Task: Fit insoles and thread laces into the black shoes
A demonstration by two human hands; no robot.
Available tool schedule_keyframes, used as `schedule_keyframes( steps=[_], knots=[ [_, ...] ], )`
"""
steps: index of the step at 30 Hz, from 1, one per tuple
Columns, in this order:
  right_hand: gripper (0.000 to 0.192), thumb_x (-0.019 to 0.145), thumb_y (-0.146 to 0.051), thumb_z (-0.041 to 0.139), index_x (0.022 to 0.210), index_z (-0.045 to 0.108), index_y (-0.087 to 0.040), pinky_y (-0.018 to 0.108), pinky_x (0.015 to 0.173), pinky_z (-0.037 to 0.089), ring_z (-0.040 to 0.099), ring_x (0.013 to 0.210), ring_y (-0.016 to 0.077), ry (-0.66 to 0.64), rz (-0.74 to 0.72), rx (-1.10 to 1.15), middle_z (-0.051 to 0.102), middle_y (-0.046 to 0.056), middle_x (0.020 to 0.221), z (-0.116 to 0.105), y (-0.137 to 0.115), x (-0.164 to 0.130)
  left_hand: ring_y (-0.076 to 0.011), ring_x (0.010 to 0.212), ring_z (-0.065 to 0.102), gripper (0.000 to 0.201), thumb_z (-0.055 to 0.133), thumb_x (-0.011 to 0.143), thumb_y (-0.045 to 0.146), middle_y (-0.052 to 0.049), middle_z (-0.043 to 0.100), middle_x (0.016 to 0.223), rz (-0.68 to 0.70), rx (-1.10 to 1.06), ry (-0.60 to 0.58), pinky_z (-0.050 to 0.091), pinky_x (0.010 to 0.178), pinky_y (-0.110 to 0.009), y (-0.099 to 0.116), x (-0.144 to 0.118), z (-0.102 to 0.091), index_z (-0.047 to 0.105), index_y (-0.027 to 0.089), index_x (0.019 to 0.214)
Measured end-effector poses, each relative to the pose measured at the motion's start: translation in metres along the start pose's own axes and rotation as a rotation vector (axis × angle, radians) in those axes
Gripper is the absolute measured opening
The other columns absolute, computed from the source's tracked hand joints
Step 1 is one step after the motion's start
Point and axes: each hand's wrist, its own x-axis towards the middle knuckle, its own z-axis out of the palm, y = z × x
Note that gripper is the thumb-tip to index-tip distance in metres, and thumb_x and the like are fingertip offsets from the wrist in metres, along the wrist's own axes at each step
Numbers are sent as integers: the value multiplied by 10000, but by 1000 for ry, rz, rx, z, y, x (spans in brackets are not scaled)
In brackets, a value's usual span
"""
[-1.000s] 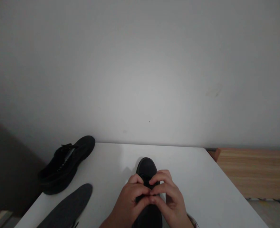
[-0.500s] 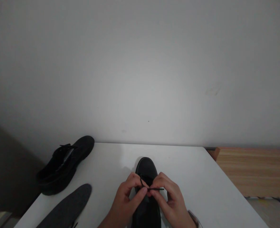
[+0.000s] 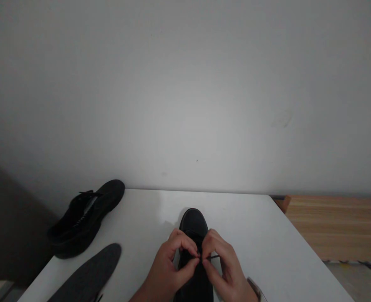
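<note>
A black shoe (image 3: 194, 220) rests on the white table, its toe pointing toward the wall. Over its throat, my left hand (image 3: 173, 264) pinches a dark shoelace between thumb and forefinger. Close beside it, my right hand (image 3: 222, 265) pinches the same shoelace (image 3: 215, 256), whose end sticks out to the right between my fingers. The fingertips of both hands nearly meet above the shoe. Most of the lacing is hidden behind my fingers.
Another black shoe (image 3: 105, 199) lies at the table's far left corner. A dark grey insole (image 3: 91, 272) is in front of it. The white table (image 3: 251, 222) meets a pale wall (image 3: 185, 105); a wooden surface (image 3: 336, 230) is at the right.
The fingertips have shifted slightly right along the lace. The lace piece that stood up by my left fingers is now hidden, and less of the right end shows. The shoes have not moved.
</note>
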Motion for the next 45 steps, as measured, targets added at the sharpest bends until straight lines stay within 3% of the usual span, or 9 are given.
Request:
schedule_keyframes(
  steps=[7, 15, 25, 30, 35, 40, 45],
  knots=[
    [116, 996, -215, 462, 1029, 563, -260, 353, 831, 436, 550, 944, 206, 41, 143, 98, 564, 39, 967, 2, 8, -4, -148, 803, 615, 262, 583, 795, -20, 23, 656, 812, 215, 110, 41, 469, 757, -279, 4, 0, 2, 579, 237, 843],
    [113, 981, -184, 470, 981, 556, -257, 330, 809, 426, 543, 902, 190, 28, 136, 24, 571, 16, 925, 7, 7, -1, -155, 786, 571, 265, 504, 831, -21, 5, 636, 809, 371, 324, 77, 467, 725, -275, 3, -2, 1, 532, 230, 911],
    [95, 967, -192, 497, 917, 563, -237, 313, 776, 417, 541, 860, 182, 18, 152, -10, 572, 13, 878, 6, 7, -3, -173, 753, 544, 240, 489, 834, -14, -12, 610, 763, 423, 527, 91, 461, 676, -279, 1, -3, 2, 543, 209, 903],
    [105, 960, -232, 515, 886, 589, -219, 296, 743, 443, 573, 825, 178, 71, 256, 47, 587, 20, 849, 8, 12, -2, -175, 757, 556, 245, 494, 848, -38, -28, 652, 780, 498, 579, 150, 485, 694, -290, -4, -4, 2, 550, 198, 885],
    [107, 941, -239, 545, 899, 637, -203, 279, 734, 456, 594, 797, 169, 33, 343, 27, 618, 19, 830, 7, 10, 2, -168, 757, 590, 249, 512, 868, -46, -53, 736, 899, 578, 584, 122, 506, 710, -298, -8, -4, -1, 579, 186, 929],
    [132, 940, -214, 554, 877, 670, -200, 282, 762, 462, 618, 825, 172, -23, 314, 18, 655, 26, 841, 2, 6, 6, -165, 753, 617, 237, 516, 890, -27, -45, 737, 861, 577, 582, 138, 510, 736, -305, -6, -3, -1, 602, 180, 966],
    [133, 916, -150, 547, 845, 640, -213, 285, 728, 446, 601, 788, 173, 34, 234, -49, 638, 12, 800, 4, 5, 6, -175, 817, 629, 248, 535, 869, -16, -39, 717, 888, 504, 567, 140, 510, 761, -310, -3, -3, -2, 623, 205, 941]
  ],
)
